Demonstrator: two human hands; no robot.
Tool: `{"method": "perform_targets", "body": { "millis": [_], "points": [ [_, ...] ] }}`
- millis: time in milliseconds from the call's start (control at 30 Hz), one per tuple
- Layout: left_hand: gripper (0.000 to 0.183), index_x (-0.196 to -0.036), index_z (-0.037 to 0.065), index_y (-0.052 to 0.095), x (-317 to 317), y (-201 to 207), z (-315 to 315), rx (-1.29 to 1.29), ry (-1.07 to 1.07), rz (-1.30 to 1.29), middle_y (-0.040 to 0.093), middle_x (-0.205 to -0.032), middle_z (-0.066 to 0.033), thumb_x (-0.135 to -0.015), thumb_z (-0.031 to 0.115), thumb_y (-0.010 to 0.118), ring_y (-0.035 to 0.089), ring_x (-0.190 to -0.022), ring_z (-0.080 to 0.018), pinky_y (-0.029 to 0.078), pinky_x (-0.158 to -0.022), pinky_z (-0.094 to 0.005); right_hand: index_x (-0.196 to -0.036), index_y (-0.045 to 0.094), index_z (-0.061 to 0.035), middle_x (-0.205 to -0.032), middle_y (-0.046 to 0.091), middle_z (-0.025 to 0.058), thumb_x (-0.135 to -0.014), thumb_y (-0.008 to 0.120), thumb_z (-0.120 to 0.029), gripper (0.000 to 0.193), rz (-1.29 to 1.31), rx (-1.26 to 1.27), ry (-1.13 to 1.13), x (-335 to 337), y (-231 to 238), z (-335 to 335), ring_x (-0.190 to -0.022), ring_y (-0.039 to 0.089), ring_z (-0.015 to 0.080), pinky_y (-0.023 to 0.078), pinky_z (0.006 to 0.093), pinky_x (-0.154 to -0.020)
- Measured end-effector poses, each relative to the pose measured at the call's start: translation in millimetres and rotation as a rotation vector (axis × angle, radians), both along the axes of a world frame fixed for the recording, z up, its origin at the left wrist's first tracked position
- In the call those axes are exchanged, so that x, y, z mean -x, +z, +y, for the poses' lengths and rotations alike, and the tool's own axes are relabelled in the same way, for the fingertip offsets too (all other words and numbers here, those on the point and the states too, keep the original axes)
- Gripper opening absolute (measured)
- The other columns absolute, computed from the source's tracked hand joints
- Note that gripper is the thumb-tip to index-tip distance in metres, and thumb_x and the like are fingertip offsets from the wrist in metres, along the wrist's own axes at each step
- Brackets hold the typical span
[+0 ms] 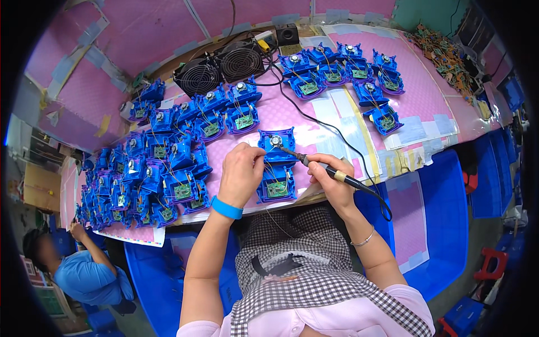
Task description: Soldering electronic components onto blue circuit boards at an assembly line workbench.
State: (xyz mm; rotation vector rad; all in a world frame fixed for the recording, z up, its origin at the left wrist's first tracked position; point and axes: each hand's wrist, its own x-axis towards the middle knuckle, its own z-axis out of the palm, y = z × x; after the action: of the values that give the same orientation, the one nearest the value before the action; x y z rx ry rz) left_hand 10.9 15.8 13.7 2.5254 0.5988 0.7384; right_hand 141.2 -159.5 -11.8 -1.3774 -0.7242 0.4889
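My right hand (334, 180) grips a soldering iron (349, 180) like a pen. Its tip reaches the round silver speaker (275, 141) in a blue plastic housing (286, 135) in front of me. At that housing's left edge, my left hand (242, 171) pinches a thin solder wire (276, 222), whose loose length hangs over my lap; the pinched end is hard to see. Just nearer to me lies the matching blue half with a green circuit board (277, 189). Thin wires link the two halves.
Many similar blue units (151, 163) crowd the left, with more (342, 64) at the back right. Two black fans (219, 67) stand behind. The iron's cable (331, 126) crosses the table. Loose small boards (443, 62) are piled far right. Blue bins (441, 224) flank me; a co-worker (90, 275) is at left.
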Motion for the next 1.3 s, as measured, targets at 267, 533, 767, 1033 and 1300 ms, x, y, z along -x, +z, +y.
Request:
{"method": "perform_targets", "body": {
  "millis": [267, 533, 767, 1033, 1300],
  "points": [
    [0.010, -0.084, 0.001, 0.072, -1.0, 0.7, -0.6, -0.003, 0.000, 0.005, 0.062, -0.075, -0.0126, -0.077, 0.003, 0.065, 0.060, -0.062, -0.0242, 0.047, -0.058, -0.0352, -0.103, 0.069, 0.0017, -0.075, 0.068, 0.0071, -0.088, 0.066, -0.011, 0.020, -0.056, -0.014, -0.002, 1.0, -0.2, 0.9, -0.063, 0.063, 0.0094, 0.049, 0.0208, -0.056],
    [0.010, -0.084, 0.001, 0.071, -4.6, 0.2, 0.1, -0.011, -0.009, 0.003, 0.062, -0.075, -0.0134, -0.077, 0.003, 0.065, 0.060, -0.062, -0.0240, 0.047, -0.058, -0.0354, -0.101, 0.069, 0.0019, -0.075, 0.069, 0.0067, -0.087, 0.067, -0.011, 0.019, -0.125, -0.023, -0.027, 2.2, -2.2, 2.9, -0.062, 0.062, 0.0088, 0.048, 0.0213, -0.056],
    [0.013, -0.089, 0.001, 0.069, -3.2, 2.3, -4.0, 0.003, -0.027, 0.006, 0.062, -0.075, -0.0126, -0.076, 0.002, 0.066, 0.060, -0.062, -0.0246, 0.047, -0.058, -0.0352, -0.100, 0.070, 0.0007, -0.074, 0.068, 0.0060, -0.087, 0.067, -0.010, 0.018, -0.190, -0.043, -0.093, -6.1, -1.0, -3.9, -0.060, 0.060, 0.0077, 0.047, 0.0204, -0.055],
    [0.019, -0.094, 0.001, 0.064, -17.5, 0.3, -10.7, 0.064, -0.067, 0.012, 0.064, -0.074, -0.0124, -0.075, 0.000, 0.065, 0.062, -0.064, -0.0249, 0.048, -0.059, -0.0360, -0.096, 0.072, -0.0002, -0.064, 0.063, -0.0001, -0.084, 0.069, -0.009, 0.016, -0.144, 0.054, -0.113, -16.8, 3.1, -5.6, -0.054, 0.048, 0.0016, 0.034, 0.0201, -0.047],
    [0.019, -0.094, 0.001, 0.064, -25.1, -4.1, -9.1, 0.057, -0.079, 0.022, 0.064, -0.072, -0.0125, -0.075, -0.001, 0.065, 0.062, -0.064, -0.0263, 0.048, -0.060, -0.0369, -0.097, 0.072, 0.0000, -0.065, 0.063, 0.0011, -0.084, 0.068, -0.009, 0.016, -0.160, 0.051, -0.083, -14.8, 3.7, -5.2, -0.054, 0.049, 0.0030, 0.035, 0.0210, -0.048]
  ]
}}
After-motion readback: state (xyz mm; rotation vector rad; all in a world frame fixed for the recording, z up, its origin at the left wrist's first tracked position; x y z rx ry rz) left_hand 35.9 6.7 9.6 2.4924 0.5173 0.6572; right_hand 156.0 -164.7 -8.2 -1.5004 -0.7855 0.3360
